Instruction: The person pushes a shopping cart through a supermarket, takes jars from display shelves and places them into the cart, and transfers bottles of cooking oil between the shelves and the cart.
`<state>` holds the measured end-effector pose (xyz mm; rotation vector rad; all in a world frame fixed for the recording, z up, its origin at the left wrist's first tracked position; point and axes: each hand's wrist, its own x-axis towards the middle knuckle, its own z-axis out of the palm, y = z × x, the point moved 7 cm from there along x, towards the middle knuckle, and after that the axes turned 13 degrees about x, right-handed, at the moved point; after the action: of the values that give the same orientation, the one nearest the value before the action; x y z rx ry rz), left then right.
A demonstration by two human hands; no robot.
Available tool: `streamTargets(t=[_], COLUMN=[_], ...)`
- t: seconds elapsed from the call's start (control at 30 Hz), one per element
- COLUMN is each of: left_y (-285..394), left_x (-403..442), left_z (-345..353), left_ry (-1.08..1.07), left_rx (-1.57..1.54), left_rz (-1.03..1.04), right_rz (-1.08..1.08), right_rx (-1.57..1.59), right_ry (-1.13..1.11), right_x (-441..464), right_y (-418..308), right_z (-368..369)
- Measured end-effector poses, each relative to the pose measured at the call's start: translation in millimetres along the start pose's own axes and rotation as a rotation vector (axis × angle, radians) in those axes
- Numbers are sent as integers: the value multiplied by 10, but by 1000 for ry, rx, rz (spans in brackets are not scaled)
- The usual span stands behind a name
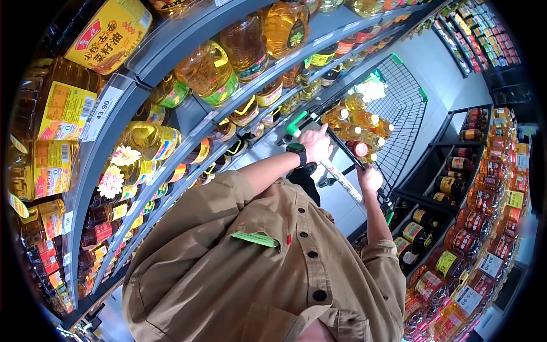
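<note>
A shopping cart (403, 134) with a wire basket and green corner pieces stands in front of me. My left hand (316, 143), below a dark wristwatch (297, 149), is closed over the left part of the white cart handle (343, 183), one finger sticking out forward. My right hand (370, 178) is closed at the right side, on the dark bar of the cart's near end; its fingertips are partly hidden. Several bottles of golden cooking oil (363, 119) lie bunched in the near part of the basket, caps towards me. Beyond them sits a shiny green-and-white package (370, 85).
On my left, a curved shelf (105, 114) holds several rows of oil jugs with price tags. Black display crates (439, 157) with dark bottles stand close on the right, beside stacked oil bottles (478, 228). Pale floor tiles (450, 68) stretch ahead towards more shelves (484, 34).
</note>
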<state>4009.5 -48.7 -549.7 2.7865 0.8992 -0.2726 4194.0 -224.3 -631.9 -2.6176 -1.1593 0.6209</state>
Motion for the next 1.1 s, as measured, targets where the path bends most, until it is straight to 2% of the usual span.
streamTargets(t=[1.1], left_y=[-5], left_x=[3], left_z=[15], left_ry=[-11], left_rx=[-4], left_rz=[-4], right_rz=[14], right_rx=[-13], right_ry=[-11], right_x=[-13], right_y=[-41], right_z=[-29])
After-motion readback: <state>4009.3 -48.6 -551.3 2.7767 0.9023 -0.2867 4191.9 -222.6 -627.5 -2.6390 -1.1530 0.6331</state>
